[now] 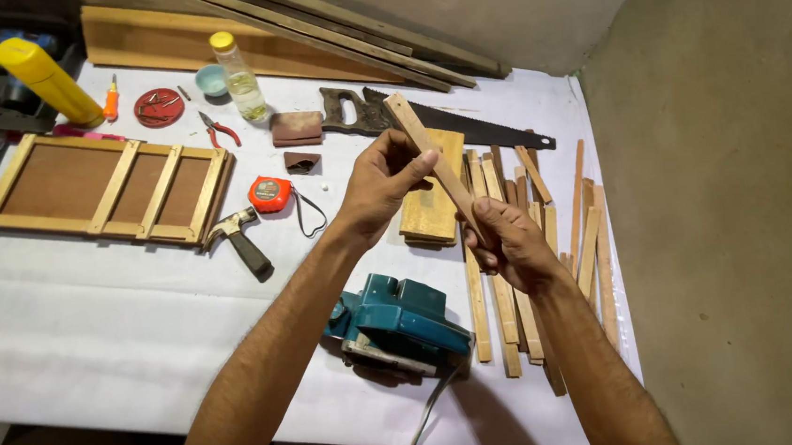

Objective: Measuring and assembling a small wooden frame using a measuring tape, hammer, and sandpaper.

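Both hands hold one thin wooden strip [416,136] tilted above the table. My left hand [383,178] pinches its upper half with thumb and fingertips. My right hand [509,242] grips the lower end. Beneath the hands lie a small stack of flat wooden boards [433,212] and a loose pile of several wooden strips [547,229]. A hand saw [473,128] lies just behind the strip's top end.
White sheet covers the table [74,314]. A teal electric planer [396,324] sits near the front edge. A wooden frame with panels [106,187], hammer [237,242], orange tape measure [269,193], pliers [217,129], sandpaper blocks [296,127], bottle [239,77], yellow can [48,82] lie left.
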